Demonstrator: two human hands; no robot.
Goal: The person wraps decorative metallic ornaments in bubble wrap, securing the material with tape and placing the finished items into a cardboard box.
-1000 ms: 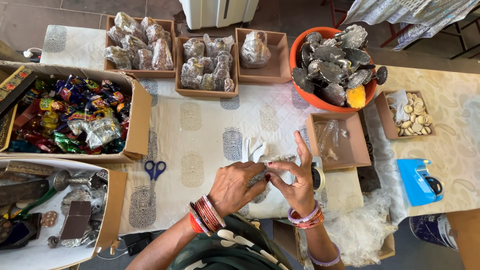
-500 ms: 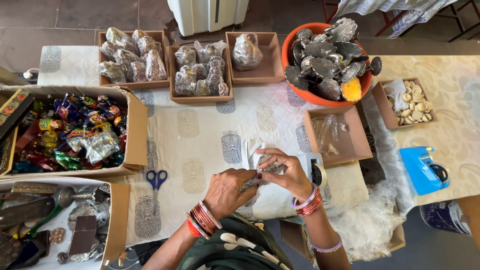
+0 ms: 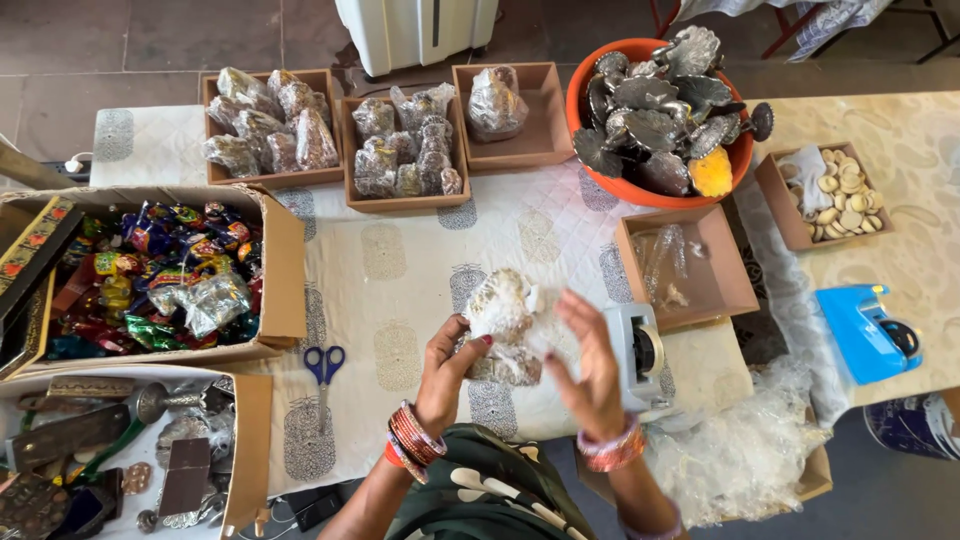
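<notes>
My left hand (image 3: 448, 368) grips a small clear plastic packet (image 3: 503, 322) with silvery items inside, held above the patterned white tablecloth (image 3: 400, 270). My right hand (image 3: 590, 372) is at the packet's right side, fingers spread and touching the plastic. Both wrists wear red and gold bangles. A grey tape dispenser (image 3: 640, 355) stands just right of my right hand.
Blue-handled scissors (image 3: 323, 363) lie left of my hands. Brown trays of wrapped packets (image 3: 265, 130) line the back. An orange bowl of metal leaf-shaped pieces (image 3: 655, 110) sits back right. A carton of colourful sweets (image 3: 160, 275) is left; a blue device (image 3: 868, 330) right.
The packet has been lifted and turned upright between my hands; my right hand has opened its fingers beside it. The camera has moved closer to the table.
</notes>
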